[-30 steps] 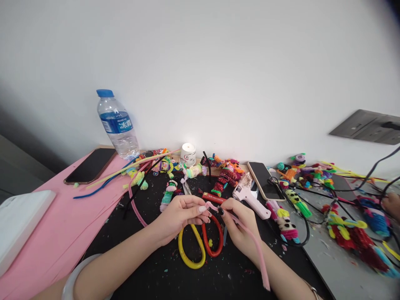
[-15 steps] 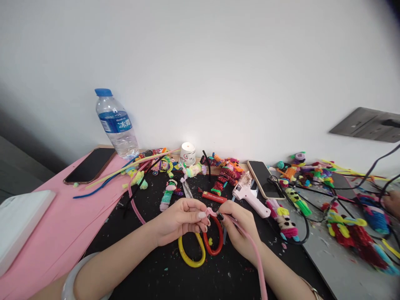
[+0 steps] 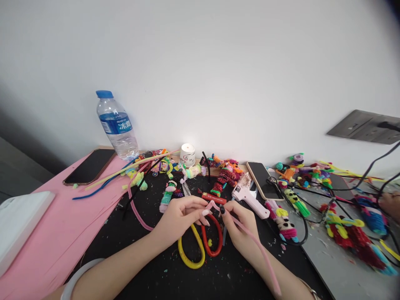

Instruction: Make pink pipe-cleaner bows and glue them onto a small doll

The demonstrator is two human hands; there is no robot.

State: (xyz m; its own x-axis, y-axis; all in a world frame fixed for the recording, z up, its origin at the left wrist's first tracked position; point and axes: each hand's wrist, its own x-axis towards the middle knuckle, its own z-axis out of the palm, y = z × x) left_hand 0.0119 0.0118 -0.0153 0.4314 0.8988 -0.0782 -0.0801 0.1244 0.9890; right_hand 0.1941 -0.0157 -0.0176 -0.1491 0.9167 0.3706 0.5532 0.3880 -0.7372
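Observation:
Both hands pinch a pink pipe cleaner (image 3: 254, 241) over the black mat. My left hand (image 3: 184, 216) is closed on its bent end, thumb against fingers. My right hand (image 3: 239, 223) grips it a short way along, and the long tail hangs down over my right forearm. Between the hands the strip makes a small peaked bend. Just below lie scissors with one yellow and one red handle (image 3: 213, 235), their blades partly hidden behind my left hand. A red tube-like stick (image 3: 215, 198) lies just beyond my fingertips.
A pale pink glue gun (image 3: 250, 196) and a phone (image 3: 264, 180) lie to the right. Several fuzzy figures (image 3: 284, 221) are scattered around. A water bottle (image 3: 117, 125) and paper cup (image 3: 187, 154) stand by the wall. Another person's hand (image 3: 390, 204) shows at the right edge.
The pipe cleaner between my hands has gone from a low curve to a sharper peak. Both hands have shifted slightly, and the tail now lies further right across my forearm.

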